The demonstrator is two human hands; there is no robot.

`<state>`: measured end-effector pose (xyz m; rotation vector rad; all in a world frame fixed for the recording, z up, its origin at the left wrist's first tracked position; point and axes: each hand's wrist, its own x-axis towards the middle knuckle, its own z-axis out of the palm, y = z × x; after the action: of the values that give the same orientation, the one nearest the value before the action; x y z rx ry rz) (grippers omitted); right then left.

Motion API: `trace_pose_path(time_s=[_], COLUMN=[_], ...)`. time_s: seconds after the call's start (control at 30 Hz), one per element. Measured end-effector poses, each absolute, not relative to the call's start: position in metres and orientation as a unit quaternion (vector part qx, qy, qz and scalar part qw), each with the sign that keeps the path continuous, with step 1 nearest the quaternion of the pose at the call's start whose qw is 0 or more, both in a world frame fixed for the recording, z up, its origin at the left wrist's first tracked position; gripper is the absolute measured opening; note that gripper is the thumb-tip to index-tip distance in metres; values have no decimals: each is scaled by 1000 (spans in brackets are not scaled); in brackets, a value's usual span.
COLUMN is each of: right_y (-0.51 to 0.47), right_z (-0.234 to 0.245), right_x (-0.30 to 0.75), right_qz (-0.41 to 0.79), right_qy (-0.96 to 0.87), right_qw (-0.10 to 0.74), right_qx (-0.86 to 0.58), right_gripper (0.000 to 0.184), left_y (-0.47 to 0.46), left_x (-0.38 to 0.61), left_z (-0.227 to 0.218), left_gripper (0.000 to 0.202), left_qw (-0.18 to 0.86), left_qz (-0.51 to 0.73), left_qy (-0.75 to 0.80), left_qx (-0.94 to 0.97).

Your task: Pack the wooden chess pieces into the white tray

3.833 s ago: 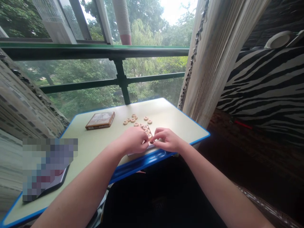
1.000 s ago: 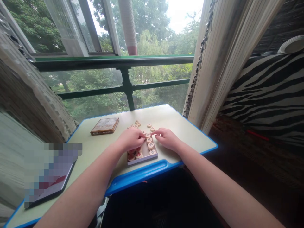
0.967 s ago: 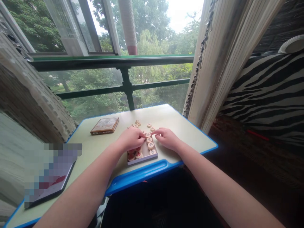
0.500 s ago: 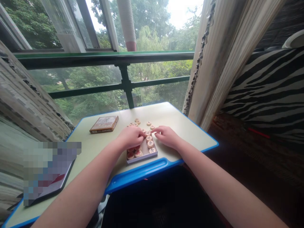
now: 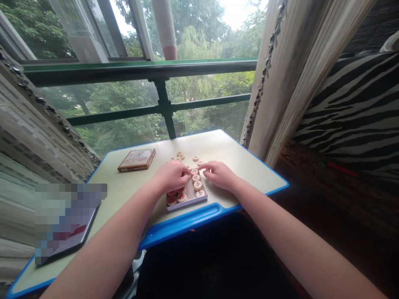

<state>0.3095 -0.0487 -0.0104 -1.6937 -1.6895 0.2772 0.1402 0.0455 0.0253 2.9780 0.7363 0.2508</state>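
A shallow open box [image 5: 188, 204] of Chinese chess pieces lies on the small table. Down its right side runs a column of black-marked pieces [image 5: 198, 185]; red-marked pieces [image 5: 182, 197] fill the left side, partly covered by my hand. My left hand [image 5: 173, 174] is over the far left part of the box, fingers curled down and pressed together; whatever they grip is hidden. At the far right corner, my right hand [image 5: 218, 174] has its index finger stretched toward the end piece of the column, with the thumb apart and no piece seen in it. Loose pieces [image 5: 195, 158] lie just beyond the box.
The brown patterned box lid [image 5: 136, 160] lies at the back left. A tablet-like device [image 5: 70, 228], partly blurred out, rests on the left side. A blue tray groove [image 5: 183, 222] edges the table [image 5: 249, 166] near me. Beyond are railings and curtains.
The view has tilted slightly, so the table sits a little higher in the picture. Both hands stay at the box, with only small finger shifts.
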Motion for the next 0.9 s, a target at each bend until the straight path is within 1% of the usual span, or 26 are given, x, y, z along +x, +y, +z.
trace_pose_path(time_s=[0.17, 0.27, 0.37, 0.47, 0.53, 0.6, 0.7, 0.77, 0.83, 0.9], right_y=[-49, -48, -36, -11, 9, 28, 46, 51, 54, 55], right_z=[-13, -9, 4, 19, 23, 20, 5, -5, -12, -16], right_x=[309, 311, 319, 327, 330, 330, 327, 327, 327, 328], right_qz=[118, 148, 172, 133, 122, 123, 86, 83, 88, 91], right_qy=[-637, -615, -607, -619, -621, -611, -624, -654, -667, -674], right_qw=[381, 384, 354, 302, 260, 246, 282, 275, 282, 292], right_qx=[-660, -673, -691, -713, -729, -742, -723, -699, -684, -672], right_gripper=[32, 30, 29, 31, 30, 29, 26, 24, 25, 26], left_y=[51, 58, 69, 87, 98, 108, 118, 122, 126, 129], left_x=[136, 134, 132, 131, 131, 130, 129, 128, 127, 128], left_z=[26, 26, 24, 16, 9, 2, -6, -9, -12, -15], left_gripper=[28, 29, 32, 36, 37, 40, 38, 36, 39, 44], left_qw=[21, 22, 47, 76, 94, 125, 202, 259, 300, 321], left_qz=[100, 149, 216, 247, 246, 246, 239, 238, 254, 275], left_qy=[263, 306, 340, 356, 357, 352, 357, 373, 381, 381], left_qx=[959, 940, 914, 898, 896, 894, 880, 858, 836, 822])
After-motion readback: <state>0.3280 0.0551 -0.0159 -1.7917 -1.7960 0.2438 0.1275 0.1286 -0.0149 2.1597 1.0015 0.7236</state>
